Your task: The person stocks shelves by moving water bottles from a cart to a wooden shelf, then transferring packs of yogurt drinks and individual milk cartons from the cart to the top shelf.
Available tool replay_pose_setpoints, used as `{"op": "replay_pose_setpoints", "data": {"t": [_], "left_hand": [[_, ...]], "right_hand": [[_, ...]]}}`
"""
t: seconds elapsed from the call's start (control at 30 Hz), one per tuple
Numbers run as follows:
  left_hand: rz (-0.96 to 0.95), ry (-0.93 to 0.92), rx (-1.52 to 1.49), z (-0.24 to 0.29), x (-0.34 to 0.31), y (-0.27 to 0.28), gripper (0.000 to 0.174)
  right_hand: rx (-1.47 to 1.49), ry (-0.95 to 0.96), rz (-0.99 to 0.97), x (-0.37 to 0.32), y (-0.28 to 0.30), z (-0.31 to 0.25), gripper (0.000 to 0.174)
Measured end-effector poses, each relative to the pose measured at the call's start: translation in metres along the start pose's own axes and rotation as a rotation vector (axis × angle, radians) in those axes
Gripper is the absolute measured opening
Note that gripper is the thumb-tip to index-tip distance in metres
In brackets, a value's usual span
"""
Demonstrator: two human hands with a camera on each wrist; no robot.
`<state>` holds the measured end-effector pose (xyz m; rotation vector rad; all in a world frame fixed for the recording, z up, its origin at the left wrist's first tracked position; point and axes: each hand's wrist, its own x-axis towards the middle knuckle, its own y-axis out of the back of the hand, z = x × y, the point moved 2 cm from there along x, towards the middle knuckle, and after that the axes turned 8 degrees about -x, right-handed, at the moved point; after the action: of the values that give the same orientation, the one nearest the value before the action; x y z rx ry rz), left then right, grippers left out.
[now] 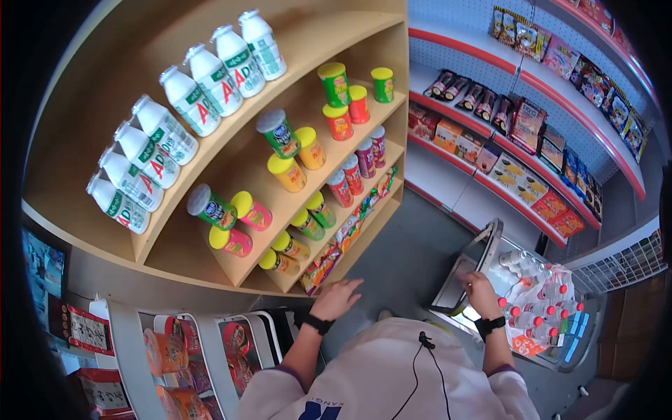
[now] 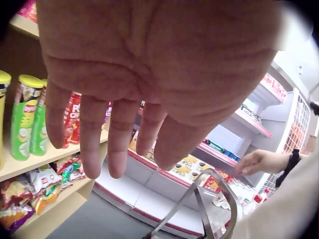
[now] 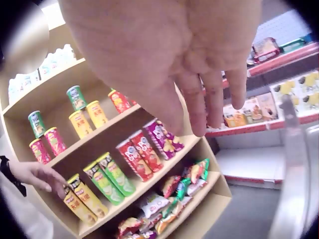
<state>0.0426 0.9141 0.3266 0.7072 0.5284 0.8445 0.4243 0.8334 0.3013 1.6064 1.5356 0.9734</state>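
My left hand (image 1: 336, 299) hangs with loose, spread fingers in front of the wooden shelf, holding nothing. In the left wrist view its palm (image 2: 159, 64) fills the top, fingers pointing down. Tall chip canisters (image 1: 297, 224) line the shelf nearest it, with bagged snacks (image 1: 329, 262) below. My right hand (image 1: 481, 294) is beside the metal frame (image 1: 493, 245) of a shopping cart, its fingers relaxed and nothing in them in the right wrist view. Inside the cart lie clear bottles with red caps (image 1: 539, 311).
White milk-drink bottles (image 1: 203, 77) stand in a row on the top wooden shelf (image 1: 322, 35). Red-edged racks (image 1: 448, 105) with boxed and bagged snacks rise at the right. Lower left, a white rack (image 1: 210, 318) holds instant noodle tubs (image 1: 168, 350). Grey floor (image 1: 399, 231) runs between the shelves.
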Motion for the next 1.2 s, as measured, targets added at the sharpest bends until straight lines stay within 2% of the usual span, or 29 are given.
{"op": "replay_pose_setpoints", "data": {"t": [0.03,0.13,0.3,0.33,0.37,0.4,0.5,0.57,0.67,0.77,0.87,0.9,0.93,0.97,1.0,1.03,1.07,1.1,1.2], "left_hand": [[-0.012,-0.057,0.011,0.007,0.008,-0.006,0.038],[-0.056,-0.127,-0.003,0.036,0.029,-0.025,0.039],[-0.162,-0.149,-0.045,0.079,0.036,-0.061,0.04],[-0.181,-0.145,-0.03,0.084,0.034,-0.069,0.041],[-0.211,-0.152,-0.017,0.088,0.035,-0.079,0.041],[-0.238,-0.153,0.006,0.086,0.033,-0.091,0.041],[-0.269,-0.069,-0.019,0.103,0.025,-0.101,0.042],[-0.282,-0.066,-0.004,0.107,0.02,-0.11,0.042],[-0.275,-0.022,0.004,0.112,0.014,-0.117,0.043],[-0.262,0.027,-0.001,0.118,0.01,-0.123,0.043],[-0.223,0.041,0.05,0.114,0.001,-0.132,0.043],[-0.222,0.027,0.102,0.109,-0.003,-0.133,0.043],[-0.197,0.043,0.109,0.107,-0.007,-0.135,0.043],[-0.177,0.054,0.107,0.106,-0.012,-0.136,0.042],[-0.082,0.093,0.117,0.111,-0.016,-0.128,0.042],[-0.105,0.14,0.101,0.12,-0.02,-0.121,0.043],[-0.145,0.174,0.074,0.124,-0.021,-0.118,0.043],[-0.098,0.185,0.07,0.123,-0.022,-0.116,0.043],[-0.055,0.157,0.05,0.113,-0.027,-0.108,0.044]], "right_hand": [[-0.019,-0.048,-0.02,-0.015,-0.002,0.005,0.02],[-0.012,-0.028,-0.066,-0.043,-0.002,0.012,0.02],[0.093,-0.097,-0.015,-0.052,0.003,0.03,0.017],[0.092,-0.149,-0.033,-0.053,0.008,0.036,0.018],[0.098,-0.116,-0.009,-0.055,0.009,0.052,0.02],[0.053,-0.155,-0.088,-0.056,0.012,0.071,0.022],[0.011,-0.286,0.081,-0.056,0.041,0.119,0.026],[-0.137,-0.389,0.203,-0.049,0.06,0.159,0.025],[-0.376,-0.379,0.293,-0.035,0.082,0.215,0.043],[-0.578,-0.423,0.117,-0.023,0.079,0.249,0.039],[-0.435,-0.447,-0.231,-0.015,0.038,0.316,0.034],[-0.408,-0.464,-0.25,-0.013,0.028,0.325,0.037],[-0.421,-0.386,-0.224,-0.013,0.022,0.33,0.038],[-0.388,-0.48,-0.236,-0.007,0.017,0.339,0.036],[-0.394,-0.378,-0.104,-0.01,0.012,0.349,0.035],[-0.492,-0.359,-0.125,-0.009,0.008,0.361,0.034],[-0.508,-0.304,-0.17,-0.01,0.028,0.34,0.036],[-0.499,-0.302,-0.191,-0.01,0.027,0.347,0.043],[-0.479,-0.306,-0.181,-0.007,0.051,0.333,0.044]]}}
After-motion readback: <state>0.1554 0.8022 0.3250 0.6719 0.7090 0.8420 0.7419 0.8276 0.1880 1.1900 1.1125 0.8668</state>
